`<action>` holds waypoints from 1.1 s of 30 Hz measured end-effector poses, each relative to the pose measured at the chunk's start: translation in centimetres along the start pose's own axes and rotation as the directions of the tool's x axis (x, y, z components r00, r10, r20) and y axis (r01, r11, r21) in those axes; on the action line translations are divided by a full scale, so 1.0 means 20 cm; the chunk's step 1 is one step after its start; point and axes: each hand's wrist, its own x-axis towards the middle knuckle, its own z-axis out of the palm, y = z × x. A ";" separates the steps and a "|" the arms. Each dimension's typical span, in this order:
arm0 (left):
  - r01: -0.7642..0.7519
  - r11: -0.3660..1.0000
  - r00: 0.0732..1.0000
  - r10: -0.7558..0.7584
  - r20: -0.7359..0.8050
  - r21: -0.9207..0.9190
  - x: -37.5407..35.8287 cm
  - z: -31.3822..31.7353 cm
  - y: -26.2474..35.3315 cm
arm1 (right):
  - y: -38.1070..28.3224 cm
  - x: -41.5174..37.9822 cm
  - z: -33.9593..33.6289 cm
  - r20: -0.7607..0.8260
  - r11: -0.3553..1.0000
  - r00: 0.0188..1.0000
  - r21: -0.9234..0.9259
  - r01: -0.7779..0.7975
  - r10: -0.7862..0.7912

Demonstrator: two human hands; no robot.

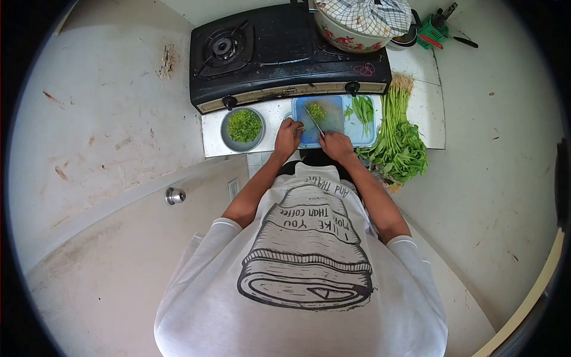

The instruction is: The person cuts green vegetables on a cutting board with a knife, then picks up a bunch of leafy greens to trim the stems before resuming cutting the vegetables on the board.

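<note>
My right hand (337, 146) is closed round the handle of a knife (313, 120), whose blade slants up and left over a blue cutting board (334, 124). My left hand (288, 138) is at the board's left edge, its fingers closed on a small bit of greens (301, 127). Chopped greens (316, 111) lie in a small pile beside the blade. On the right part of the blue surface rest some loose green leaves (362, 110). A grey bowl (260, 140) to the left holds more chopped greens (244, 125).
A black gas stove (279, 65) stands behind the board, with a floral pot (348, 40) covered by a checked cloth (366, 16). Long-stemmed leafy greens (399, 140) lie at the right. A green basket (430, 33) with utensils is at the back right.
</note>
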 end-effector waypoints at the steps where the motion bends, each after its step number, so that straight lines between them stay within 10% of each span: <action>1: 0.002 1.000 1.000 -0.002 -0.001 -0.006 0.00 0.01 0.00 | -0.01 0.00 0.00 -0.005 1.000 1.000 0.002 0.000 0.000; 33: 0.063 0.996 0.997 -0.059 0.054 -0.065 0.00 0.01 -0.01 | -0.11 -0.04 0.02 0.038 0.999 0.999 0.028 -0.014 0.013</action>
